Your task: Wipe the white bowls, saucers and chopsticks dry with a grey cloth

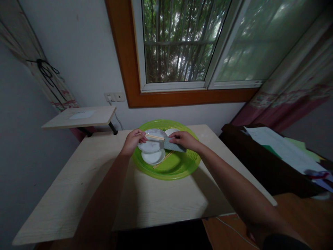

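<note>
Light wooden chopsticks are held by one end in the closed fingers of my left hand. Their other end reaches right to a grey-green cloth, which my right hand pinches at its upper edge. The cloth hangs down to the right and touches or nearly touches the chopstick tips. Beneath both hands is a round green plastic basket. Inside it are a large pale plate, a small white bowl, another white dish partly hidden, and more chopsticks lying slantwise.
The basket stands on a pale wooden table below a window. A raised shelf with a paper label is at the back left. Right of the table, papers lie on a dark piece of furniture.
</note>
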A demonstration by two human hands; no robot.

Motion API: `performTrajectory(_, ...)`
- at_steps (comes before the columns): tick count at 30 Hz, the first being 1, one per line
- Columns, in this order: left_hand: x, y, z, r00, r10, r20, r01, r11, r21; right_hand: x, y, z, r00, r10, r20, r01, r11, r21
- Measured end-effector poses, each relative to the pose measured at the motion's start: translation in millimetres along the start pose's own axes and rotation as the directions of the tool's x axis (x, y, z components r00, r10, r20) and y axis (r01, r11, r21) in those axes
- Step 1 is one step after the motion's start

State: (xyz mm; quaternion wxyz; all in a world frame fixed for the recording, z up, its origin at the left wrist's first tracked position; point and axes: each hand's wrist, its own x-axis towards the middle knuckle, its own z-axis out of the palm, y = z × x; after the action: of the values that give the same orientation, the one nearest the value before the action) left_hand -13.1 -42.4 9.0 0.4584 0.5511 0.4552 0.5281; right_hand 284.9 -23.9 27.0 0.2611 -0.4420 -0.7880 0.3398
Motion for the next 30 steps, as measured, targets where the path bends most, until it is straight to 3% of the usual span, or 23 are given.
performTrajectory(10,0,0,0.9,0.999,0.009,-0.042,-0.011,0.999,-0.037,-9,23,-33,0.995,0.07,-0.068,-0.069,0.997,0.023)
performTrajectory(15,2,-5,-0.6,1.0,0.007,-0.027,-0.009,0.997,-0.078,-11,32,-52,0.975,0.103,-0.197,-0.109,0.994,-0.018)
performTrajectory(19,2,-6,0.1,1.0,-0.015,0.003,0.016,0.994,-0.108,-8,39,-62,0.939,0.131,-0.318,-0.123,0.991,0.046)
performTrajectory(25,0,-3,1.6,0.999,-0.011,0.034,0.016,0.991,-0.132,1,33,-66,0.888,0.089,-0.452,-0.028,0.99,0.141)
performTrajectory(30,-1,-2,1.3,0.995,-0.031,0.09,0.037,0.997,-0.07,10,9,-52,0.876,-0.028,-0.481,0.031,1.0,-0.001)
